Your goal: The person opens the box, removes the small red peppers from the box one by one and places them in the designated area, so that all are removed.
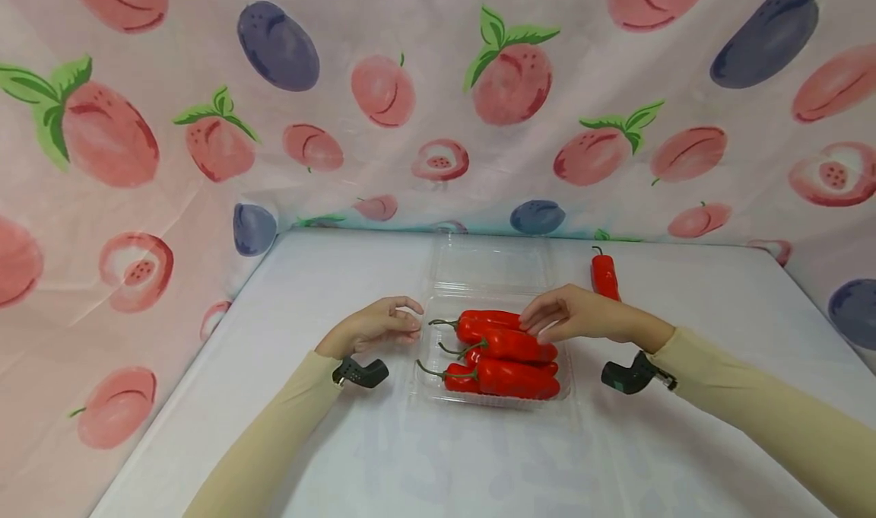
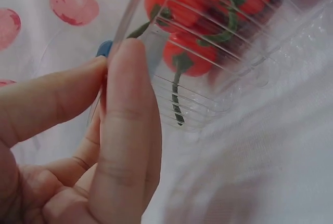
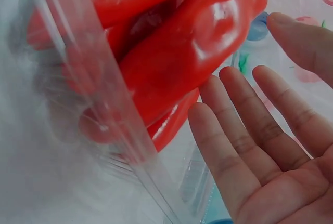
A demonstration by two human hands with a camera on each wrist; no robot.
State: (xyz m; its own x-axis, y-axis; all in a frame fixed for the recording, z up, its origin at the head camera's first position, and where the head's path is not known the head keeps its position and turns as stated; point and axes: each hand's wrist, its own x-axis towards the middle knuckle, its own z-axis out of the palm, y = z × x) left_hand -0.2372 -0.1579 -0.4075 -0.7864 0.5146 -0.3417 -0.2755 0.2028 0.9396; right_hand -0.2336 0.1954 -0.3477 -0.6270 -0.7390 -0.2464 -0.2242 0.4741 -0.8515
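Several red peppers [image 1: 516, 377] with green stems lie piled in a clear plastic container [image 1: 427, 305], stems pointing left. At the container's left side, my left hand [image 1: 380, 324] pinches the rim between thumb and fingers; the left wrist view shows the clear edge [image 2: 136, 3] passing behind the fingertips. Over the right end of the pile is my right hand [image 1: 571, 313]. In the right wrist view its fingers [image 3: 263, 122] are spread and fairly straight, with fingertips beside a large pepper [image 3: 187, 52]. Whether they touch it is hard to tell.
The container's clear lid [image 1: 493, 263] lies folded back behind it. Another red pepper [image 1: 604, 274] rests on the white table [image 1: 342, 457] beyond my right hand, partly hidden by it. A fruit-patterned curtain [image 1: 438, 84] hangs along the back and sides.
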